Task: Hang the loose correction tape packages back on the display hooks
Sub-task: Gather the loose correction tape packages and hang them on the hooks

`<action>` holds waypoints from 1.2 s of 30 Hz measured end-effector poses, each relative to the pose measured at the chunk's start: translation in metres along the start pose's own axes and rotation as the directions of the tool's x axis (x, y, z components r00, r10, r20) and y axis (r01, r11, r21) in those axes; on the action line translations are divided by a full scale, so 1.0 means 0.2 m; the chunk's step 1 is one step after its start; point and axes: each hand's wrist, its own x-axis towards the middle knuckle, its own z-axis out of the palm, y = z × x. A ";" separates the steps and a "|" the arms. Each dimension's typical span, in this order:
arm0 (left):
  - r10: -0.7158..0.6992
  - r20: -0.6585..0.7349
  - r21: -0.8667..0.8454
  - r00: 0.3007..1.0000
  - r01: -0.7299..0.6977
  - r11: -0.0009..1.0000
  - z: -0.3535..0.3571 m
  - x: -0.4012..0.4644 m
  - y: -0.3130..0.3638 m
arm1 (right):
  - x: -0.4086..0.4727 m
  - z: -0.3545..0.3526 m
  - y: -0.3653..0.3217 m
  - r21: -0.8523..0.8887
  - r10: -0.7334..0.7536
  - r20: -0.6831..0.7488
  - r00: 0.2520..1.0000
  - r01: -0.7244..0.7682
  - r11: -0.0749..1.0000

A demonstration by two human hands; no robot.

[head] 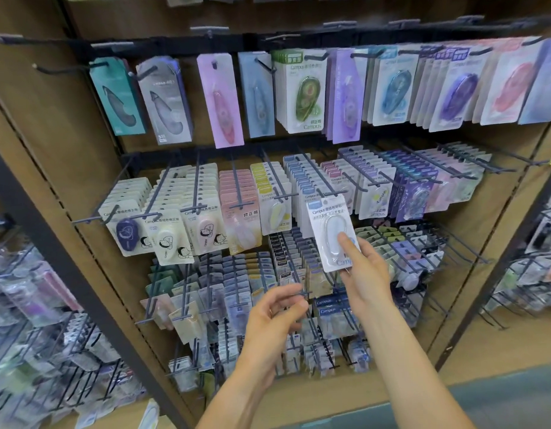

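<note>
My right hand [365, 270] pinches the lower edge of a white correction tape package [331, 232] with a blue header, thumb on its front. The package's top sits at the tip of a dark display hook [322, 188] in the middle row; whether the hole is over the hook I cannot tell. My left hand [275, 317] hovers lower, fingers loosely curled, its fingertips close to the end of a lower hook [300, 293]; whether they touch it is unclear. It holds no package.
A brown pegboard display [82, 144] carries several rows of hooks crowded with correction tape packages. Large packages [302, 94] hang along the top row. A dark frame post [51, 243] runs down the left, with another wire rack [45, 335] beyond it.
</note>
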 end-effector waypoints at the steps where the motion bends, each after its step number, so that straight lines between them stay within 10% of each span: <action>1: -0.001 -0.001 0.004 1.000 0.001 1.000 -0.01 0.00 0.00 | 0.01 0.01 0.00 0.007 -0.002 -0.006 1.000 0.002 1.000; 29: -0.021 0.022 0.023 1.000 0.020 1.000 -0.23 -0.09 -0.02 | 0.24 0.22 -0.03 -0.109 0.079 -0.196 0.977 -0.102 0.989; 36: -0.019 -0.008 0.128 1.000 0.020 0.992 -0.49 -0.15 -0.11 | -0.08 0.11 0.37 -0.436 -0.032 -0.203 0.979 -0.061 0.898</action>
